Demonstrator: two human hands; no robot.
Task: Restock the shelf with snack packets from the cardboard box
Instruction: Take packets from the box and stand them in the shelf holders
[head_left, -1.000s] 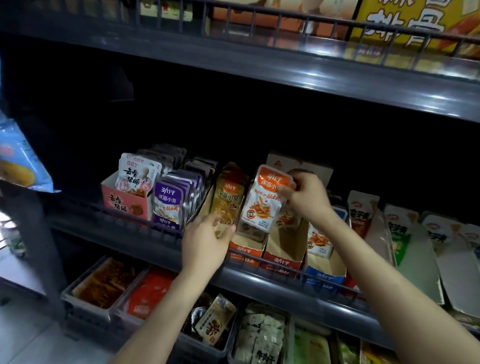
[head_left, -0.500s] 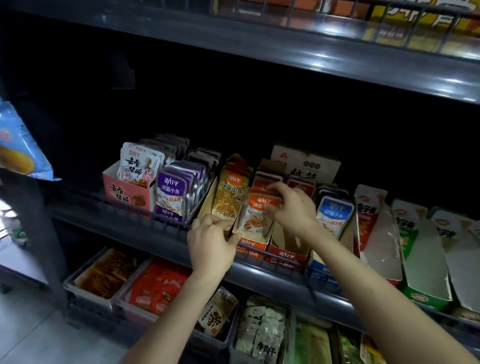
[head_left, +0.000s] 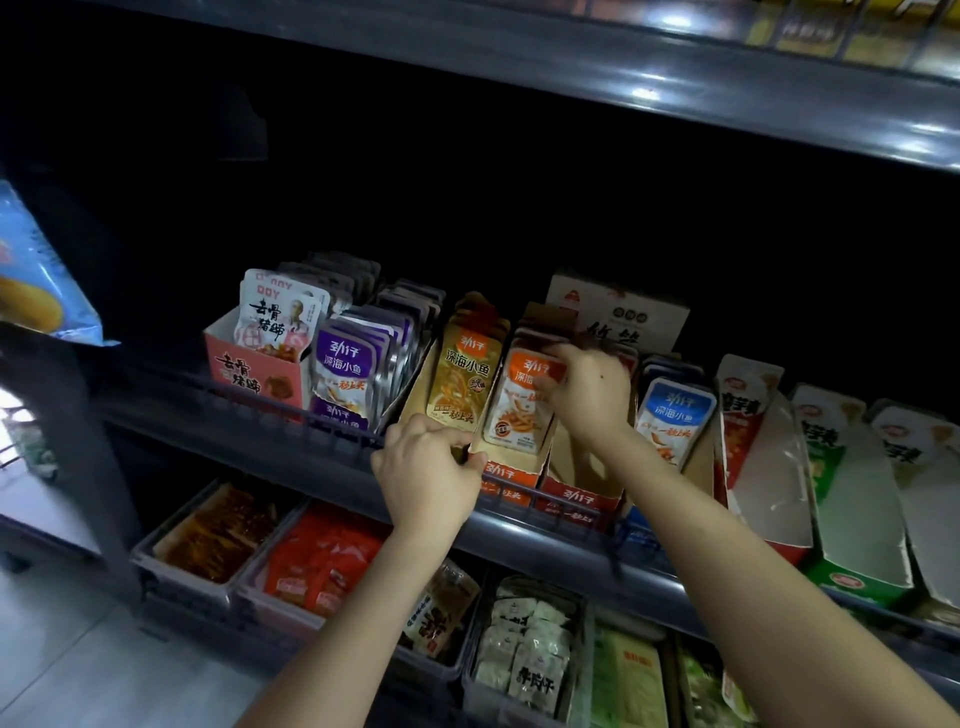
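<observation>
An orange snack packet (head_left: 514, 410) stands at the front of an open orange display box (head_left: 506, 473) on the middle shelf (head_left: 322, 467). My right hand (head_left: 587, 395) pinches the packet's top edge, with more orange packets stacked behind it. My left hand (head_left: 428, 470) grips the front left corner of that display box, by the shelf's wire rail. A yellow packet (head_left: 465, 382) stands just left of it. The supply cardboard box is out of view.
Purple packets (head_left: 345, 374) and a pink box (head_left: 254, 369) fill the shelf's left. Blue packets (head_left: 675, 415) and tall white-green boxes (head_left: 852, 499) stand to the right. Trays of snacks (head_left: 218, 535) sit on the lower shelf. A dark upper shelf (head_left: 623, 88) overhangs. A blue bag (head_left: 36, 286) hangs at left.
My right hand has lowered the orange packet from above the display box down into its front slot. My left hand has shifted right and closed on the box corner.
</observation>
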